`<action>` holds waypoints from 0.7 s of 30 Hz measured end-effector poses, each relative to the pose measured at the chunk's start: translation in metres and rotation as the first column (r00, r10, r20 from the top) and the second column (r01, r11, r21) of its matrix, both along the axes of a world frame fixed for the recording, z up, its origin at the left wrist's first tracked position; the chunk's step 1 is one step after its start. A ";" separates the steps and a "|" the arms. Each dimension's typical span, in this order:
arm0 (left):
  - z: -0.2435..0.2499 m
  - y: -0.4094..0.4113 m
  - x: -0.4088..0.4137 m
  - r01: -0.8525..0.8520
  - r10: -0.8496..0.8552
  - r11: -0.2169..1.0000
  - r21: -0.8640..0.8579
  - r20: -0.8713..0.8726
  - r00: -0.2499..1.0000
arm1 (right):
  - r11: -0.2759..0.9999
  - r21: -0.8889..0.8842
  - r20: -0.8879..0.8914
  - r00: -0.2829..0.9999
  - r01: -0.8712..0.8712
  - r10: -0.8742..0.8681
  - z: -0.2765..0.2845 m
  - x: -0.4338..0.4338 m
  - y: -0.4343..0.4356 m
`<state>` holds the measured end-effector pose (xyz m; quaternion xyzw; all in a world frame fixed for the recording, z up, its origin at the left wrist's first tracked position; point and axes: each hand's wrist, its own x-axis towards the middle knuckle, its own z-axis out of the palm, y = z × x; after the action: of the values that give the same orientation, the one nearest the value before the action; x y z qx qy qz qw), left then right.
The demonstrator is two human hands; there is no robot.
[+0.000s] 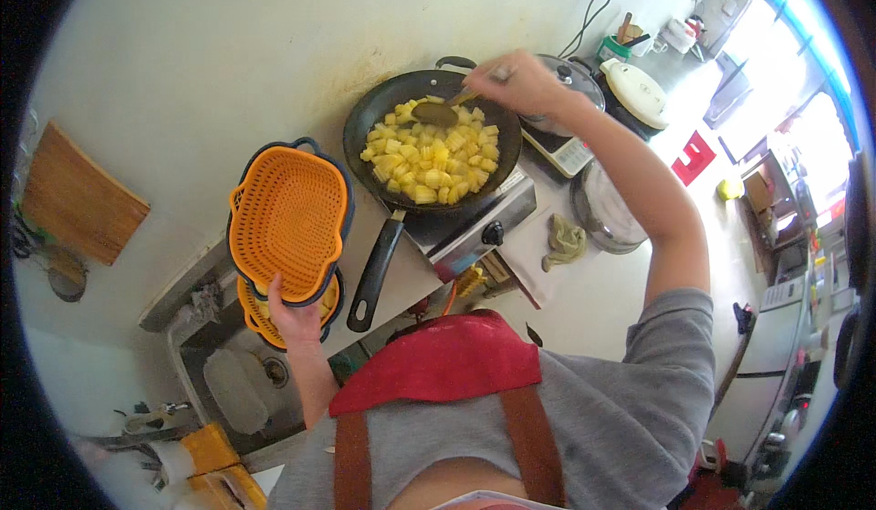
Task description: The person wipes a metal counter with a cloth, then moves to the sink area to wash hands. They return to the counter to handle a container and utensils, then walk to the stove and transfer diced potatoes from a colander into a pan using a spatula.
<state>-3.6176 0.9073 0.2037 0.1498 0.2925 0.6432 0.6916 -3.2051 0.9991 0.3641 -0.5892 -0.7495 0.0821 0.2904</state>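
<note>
A dark frying pan [354,134] on a gas stove [472,229] holds chopped yellow pieces of food [438,161]. My right hand [517,82] grips the handle of a cooking spatula [435,114], whose flat end rests over the food near the pan's far side. With my left hand [295,315] I hold an orange plastic basket [287,216] nested in a dark blue one, tilted left of the pan; it looks empty. Below it, a second orange basket [250,305] with pale yellow pieces in it is partly hidden.
The pan's black handle [376,274] points towards me. A sink [236,380] lies at the lower left. Right of the pan are a glass-lidded pot [575,82], a green cloth [564,240] and a round metal vessel [606,212]. A wooden board [82,195] is at the left wall.
</note>
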 end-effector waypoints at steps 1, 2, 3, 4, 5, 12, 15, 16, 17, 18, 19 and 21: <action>0.007 -0.001 0.003 -0.002 0.001 1.000 -0.010 -0.028 1.000 | 0.995 -0.033 -0.170 0.981 0.093 -0.097 0.006 0.011 -0.005; 0.014 -0.002 0.004 -0.006 0.004 1.000 -0.021 -0.056 0.998 | 0.986 -0.021 -0.255 0.953 0.166 -0.166 0.015 0.024 -0.007; 0.019 -0.002 0.007 -0.007 0.005 1.000 -0.030 -0.079 0.997 | 0.970 -0.013 -0.335 0.913 0.241 -0.232 0.028 0.041 -0.009; 0.017 -0.001 0.006 -0.035 0.033 0.999 -0.023 -0.112 0.993 | 0.951 -0.001 -0.265 0.917 0.308 -0.297 0.039 0.058 -0.010; 0.009 0.001 0.001 -0.069 0.066 0.998 -0.016 -0.146 0.987 | 0.930 0.015 -0.196 0.913 0.368 -0.358 0.046 0.073 -0.011; 0.019 -0.014 0.007 -0.120 0.117 0.993 0.005 -0.283 0.952 | 0.853 -0.262 -0.288 0.807 0.451 -0.516 0.020 0.111 -0.010; 0.022 -0.012 0.009 -0.117 0.116 0.993 0.014 -0.298 0.948 | 0.861 -0.354 -0.615 0.603 0.364 -0.508 -0.058 0.123 -0.008; 0.028 -0.012 0.014 -0.114 0.115 0.993 0.023 -0.317 0.942 | 0.858 -0.370 -0.702 0.499 0.356 -0.509 -0.082 0.122 -0.009; 0.031 -0.009 0.011 -0.089 0.094 0.996 0.032 -0.313 0.945 | 0.859 -0.379 -0.776 0.387 0.344 -0.498 -0.104 0.120 -0.008; 0.029 -0.006 0.002 -0.073 0.080 0.997 0.035 -0.313 0.946 | 0.876 -0.384 -0.861 0.229 0.293 -0.454 -0.109 0.088 -0.018; 0.029 -0.004 -0.001 -0.047 0.056 0.998 0.038 -0.312 0.948 | 0.856 -0.438 -0.859 0.152 0.274 -0.488 -0.113 0.073 -0.023; 0.043 0.004 0.009 -0.040 0.055 0.998 0.057 -0.290 0.956 | 0.887 -0.389 -0.912 0.035 0.251 -0.410 -0.135 0.058 -0.023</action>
<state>-3.6086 0.9114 0.2465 0.2533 0.3780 0.6377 0.6215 -3.1469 0.9764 0.2295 -0.5587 -0.2061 0.4235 0.6826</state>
